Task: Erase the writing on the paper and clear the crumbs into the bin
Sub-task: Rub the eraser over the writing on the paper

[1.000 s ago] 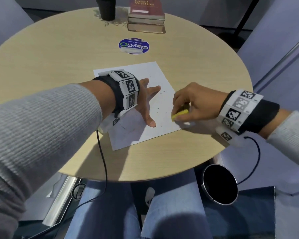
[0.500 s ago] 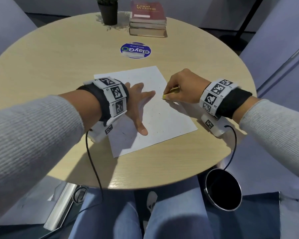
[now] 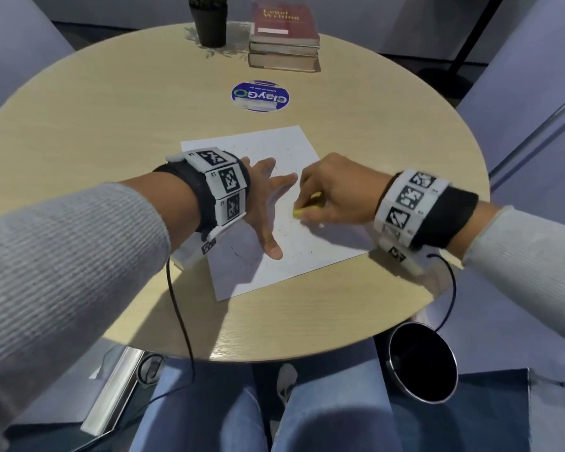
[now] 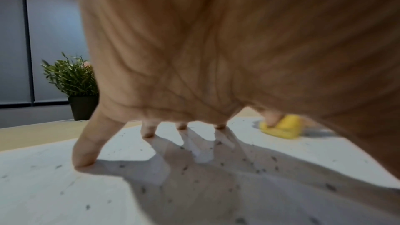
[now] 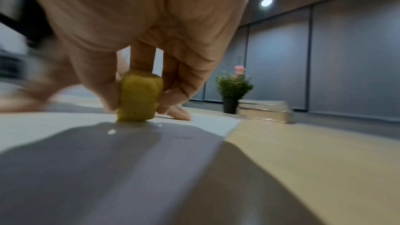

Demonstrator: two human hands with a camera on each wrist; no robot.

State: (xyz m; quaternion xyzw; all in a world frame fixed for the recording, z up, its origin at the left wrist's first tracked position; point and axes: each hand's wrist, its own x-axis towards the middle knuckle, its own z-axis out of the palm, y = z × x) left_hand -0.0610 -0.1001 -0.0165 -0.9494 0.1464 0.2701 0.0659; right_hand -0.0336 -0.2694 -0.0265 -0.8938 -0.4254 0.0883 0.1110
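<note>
Head view: right hand (image 3: pixel 335 190) pinches the yellow eraser (image 3: pixel 305 210), long axis pointing left on paper (image 3: pixel 294 148), mostly finger-hidden; left hand (image 3: pixel 265 197) presses flat, fingers spread

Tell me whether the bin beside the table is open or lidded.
Open. The round bin on the floor by the table shows a bare rim around a dark interior, no lid on it. What lies inside cannot be told.

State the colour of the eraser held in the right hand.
Yellow. The eraser shows best in the right wrist view, pinched by the right hand.
</note>
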